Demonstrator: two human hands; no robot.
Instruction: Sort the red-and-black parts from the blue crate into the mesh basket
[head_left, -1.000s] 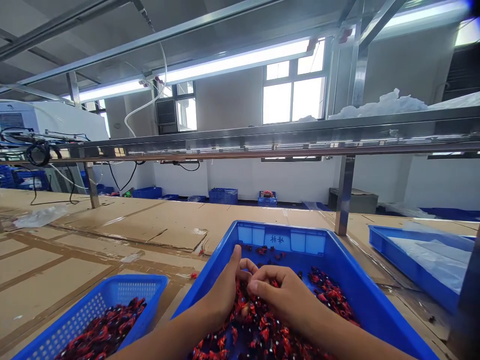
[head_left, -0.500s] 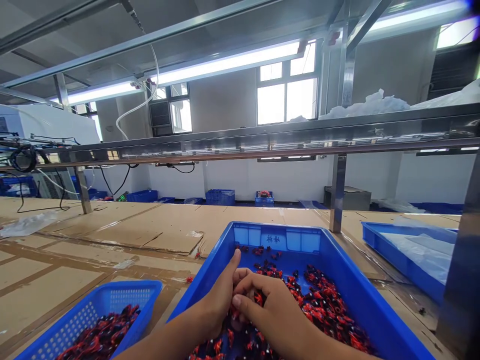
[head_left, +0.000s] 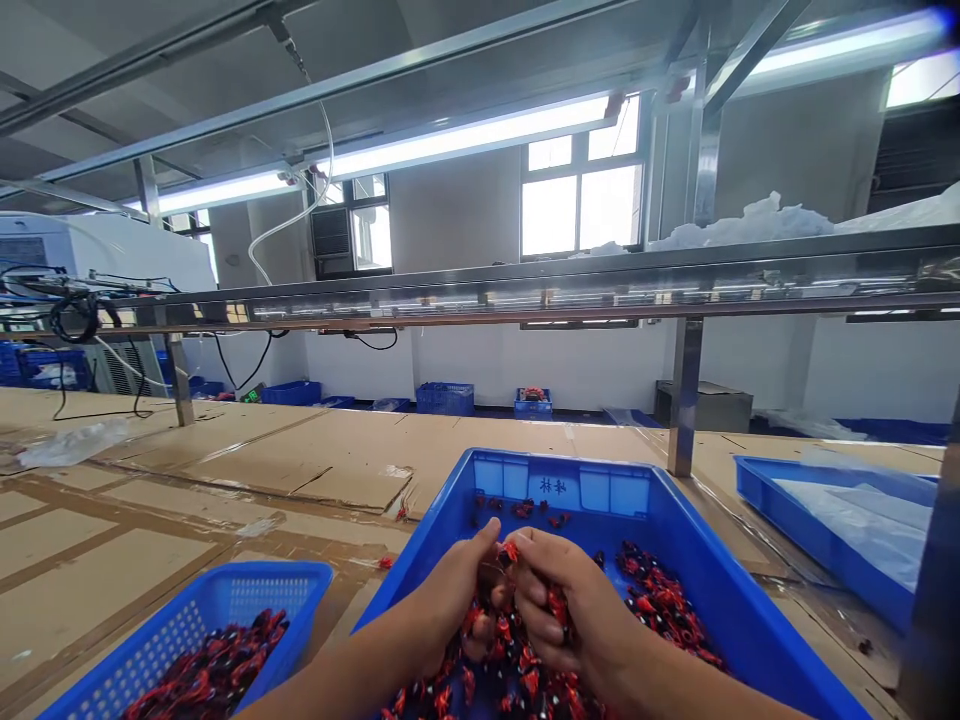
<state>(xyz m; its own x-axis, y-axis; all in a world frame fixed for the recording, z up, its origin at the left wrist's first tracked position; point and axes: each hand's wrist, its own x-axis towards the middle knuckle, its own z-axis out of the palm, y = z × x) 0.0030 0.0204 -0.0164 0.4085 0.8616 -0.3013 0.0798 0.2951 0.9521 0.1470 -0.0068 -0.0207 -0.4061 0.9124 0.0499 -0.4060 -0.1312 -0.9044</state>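
Red-and-black bit [head_left: 508,552], v. small, sits btwn the fingertips of both hands, just above the blue bin [head_left: 724,570]. Right hand [head_left: 562,590] has thumb + index pinched at it, other fingers curled round a few more pcs [head_left: 556,605]. Left hand [head_left: 459,585] is half curled up against the same spot, thumb up; can't tell if it's actually gripping b/c its fingers are blurry and partly hidden.

Diff vs a sec ago: right fingers were folded over, so the grip was mostly covered. Now they've turned outward and the bit + handful show. Imo that means the action's at the fingertips rn, w/ the rest just being held.

Under and to the right of the right hand: loose pile [head_left: 667,605] of similar stuff. Left of the left hand, a blue mesh basket [head_left: 307,615] w/ more. Well off to the right hand's right, a blue tray [head_left: 810,550] w/ white sheeting [head_left: 855,515]. Taped cardboard [head_left: 315,480] beyond the hands, metal shelf [head_left: 480,290] above that.

Text-wise: two characters [head_left: 555,487] on the bin's far inner wall, straight ahead of the hands, look Chinese, poss. mirrored. Green display [head_left: 250,396] way off fwd-left, too tiny to read. No brand legible.
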